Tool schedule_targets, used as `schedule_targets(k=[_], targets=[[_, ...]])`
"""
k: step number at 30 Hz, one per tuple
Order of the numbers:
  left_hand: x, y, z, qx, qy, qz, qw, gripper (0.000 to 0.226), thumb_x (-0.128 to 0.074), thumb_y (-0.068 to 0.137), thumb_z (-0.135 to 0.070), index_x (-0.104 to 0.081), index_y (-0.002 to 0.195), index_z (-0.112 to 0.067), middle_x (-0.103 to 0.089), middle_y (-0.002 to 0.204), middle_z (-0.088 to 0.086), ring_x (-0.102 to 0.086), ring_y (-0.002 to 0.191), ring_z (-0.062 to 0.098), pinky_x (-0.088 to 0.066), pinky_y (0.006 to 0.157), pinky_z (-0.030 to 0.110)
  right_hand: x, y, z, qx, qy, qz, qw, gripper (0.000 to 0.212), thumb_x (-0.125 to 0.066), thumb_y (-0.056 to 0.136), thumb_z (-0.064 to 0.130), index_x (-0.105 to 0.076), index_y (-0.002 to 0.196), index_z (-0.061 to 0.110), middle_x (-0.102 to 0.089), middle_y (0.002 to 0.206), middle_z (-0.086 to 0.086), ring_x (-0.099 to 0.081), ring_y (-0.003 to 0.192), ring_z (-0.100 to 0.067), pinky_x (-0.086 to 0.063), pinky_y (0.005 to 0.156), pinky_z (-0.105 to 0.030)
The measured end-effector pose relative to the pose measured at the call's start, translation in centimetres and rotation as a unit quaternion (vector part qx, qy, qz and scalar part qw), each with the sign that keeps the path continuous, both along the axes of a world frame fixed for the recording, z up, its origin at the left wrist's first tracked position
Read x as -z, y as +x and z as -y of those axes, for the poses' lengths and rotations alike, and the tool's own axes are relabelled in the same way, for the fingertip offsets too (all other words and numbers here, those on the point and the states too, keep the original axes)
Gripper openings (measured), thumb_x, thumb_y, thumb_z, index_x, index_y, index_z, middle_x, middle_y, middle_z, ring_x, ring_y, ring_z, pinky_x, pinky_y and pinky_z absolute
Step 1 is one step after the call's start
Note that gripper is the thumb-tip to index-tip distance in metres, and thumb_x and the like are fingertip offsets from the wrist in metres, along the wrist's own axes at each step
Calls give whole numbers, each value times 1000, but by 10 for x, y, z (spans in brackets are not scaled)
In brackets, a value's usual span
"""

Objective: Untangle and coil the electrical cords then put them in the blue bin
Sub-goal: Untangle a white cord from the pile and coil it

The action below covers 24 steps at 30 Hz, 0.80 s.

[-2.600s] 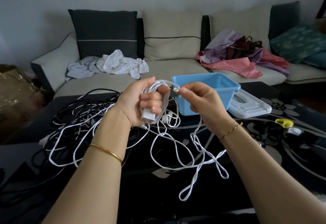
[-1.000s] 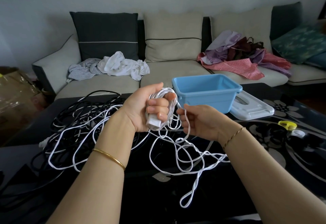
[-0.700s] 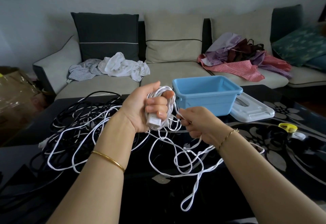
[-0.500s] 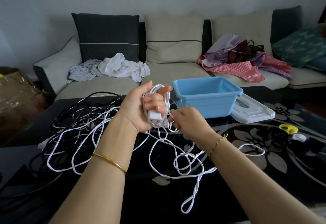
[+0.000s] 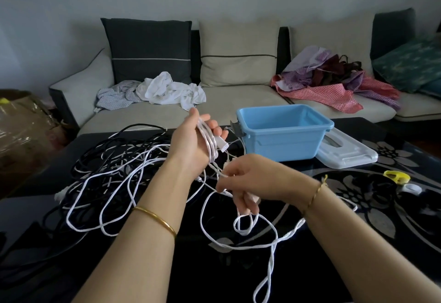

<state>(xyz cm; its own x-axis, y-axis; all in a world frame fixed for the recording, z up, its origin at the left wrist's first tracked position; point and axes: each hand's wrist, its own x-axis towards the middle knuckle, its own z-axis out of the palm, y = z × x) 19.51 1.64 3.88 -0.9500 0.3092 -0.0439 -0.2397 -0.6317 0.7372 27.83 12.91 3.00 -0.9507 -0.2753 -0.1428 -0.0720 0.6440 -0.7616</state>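
White cord, part coiled, looped round the palm of the left hand above the table. Left fingers loosened from the tight fist of half a second ago, now half straight and carrying the coil rather than clenching it, white plug jutting just below them. Right hand dropped from beside the coil to well below the left fingers and nearer the body, right fingers curled round a slack strand and pinching it. Read as the low point of one more turn on its way onto the coil, with most of the length yet to gather. Loose loops trailing on the table below the right fingers; likely to snag if drawn up fast. Tangle of black and white cords left of the left fingers, not yet sorted. Blue bin just beyond and right of the left fingers, open, apparently empty, white lid against its right side. Dark clip at the bin's near-left corner close to the left fingertips, a possible catch for a strand. Open air above the rim for a short lift in.
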Motion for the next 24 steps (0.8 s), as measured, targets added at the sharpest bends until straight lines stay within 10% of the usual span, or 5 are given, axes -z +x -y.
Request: schedule_targets(k=[4, 7, 11, 19, 24], targets=[[3, 4, -11, -53, -217, -128, 966, 40, -40, 102, -28, -53, 71, -5, -53, 45, 2, -53, 41, 14, -50, 73, 32, -11, 2, -14, 15, -6, -27, 999, 21, -57, 85, 9, -58, 88, -12, -62, 53, -8, -54, 40, -15, -47, 58, -24], [9, 12, -14, -89, -407, -267, 869, 35, -43, 100, -28, -53, 80, -1, -58, 56, 3, -53, 46, 7, -45, 52, 16, -17, 3, -24, 73, -31, -78, 994, 13, -62, 82, 7, -65, 87, -5, -61, 52, -7, -56, 43, -12, -45, 56, -23], [15, 10, -10, -104, -515, -351, 775, 32, -42, 98, -25, -49, 79, -1, -59, 68, 13, -54, 56, 16, -46, 62, 26, -25, 3, -42, 187, -30, -208, 960, 11, -63, 76, 5, -68, 71, 13, -52, 48, 7, -50, 46, -9, -48, 53, -26], [9, 28, -11, 222, -497, -252, 800, 53, -42, 96, -49, -61, 100, 0, -32, 47, -4, -32, 38, 9, -44, 47, 23, -7, -13, -51, 285, 19, -322, 902, 24, -61, 77, 6, -67, 71, 28, -56, 61, 7, -50, 60, -10, -41, 61, -32], [-1, 29, -5, 249, -405, -200, 857, 48, -39, 100, -40, -64, 87, -1, -22, 39, -8, -23, 31, 6, -38, 42, 21, 12, -19, -59, 241, -36, -319, 916, 9, -68, 84, 16, -75, 89, 20, -68, 90, 6, -59, 88, -5, -39, 76, -8]])
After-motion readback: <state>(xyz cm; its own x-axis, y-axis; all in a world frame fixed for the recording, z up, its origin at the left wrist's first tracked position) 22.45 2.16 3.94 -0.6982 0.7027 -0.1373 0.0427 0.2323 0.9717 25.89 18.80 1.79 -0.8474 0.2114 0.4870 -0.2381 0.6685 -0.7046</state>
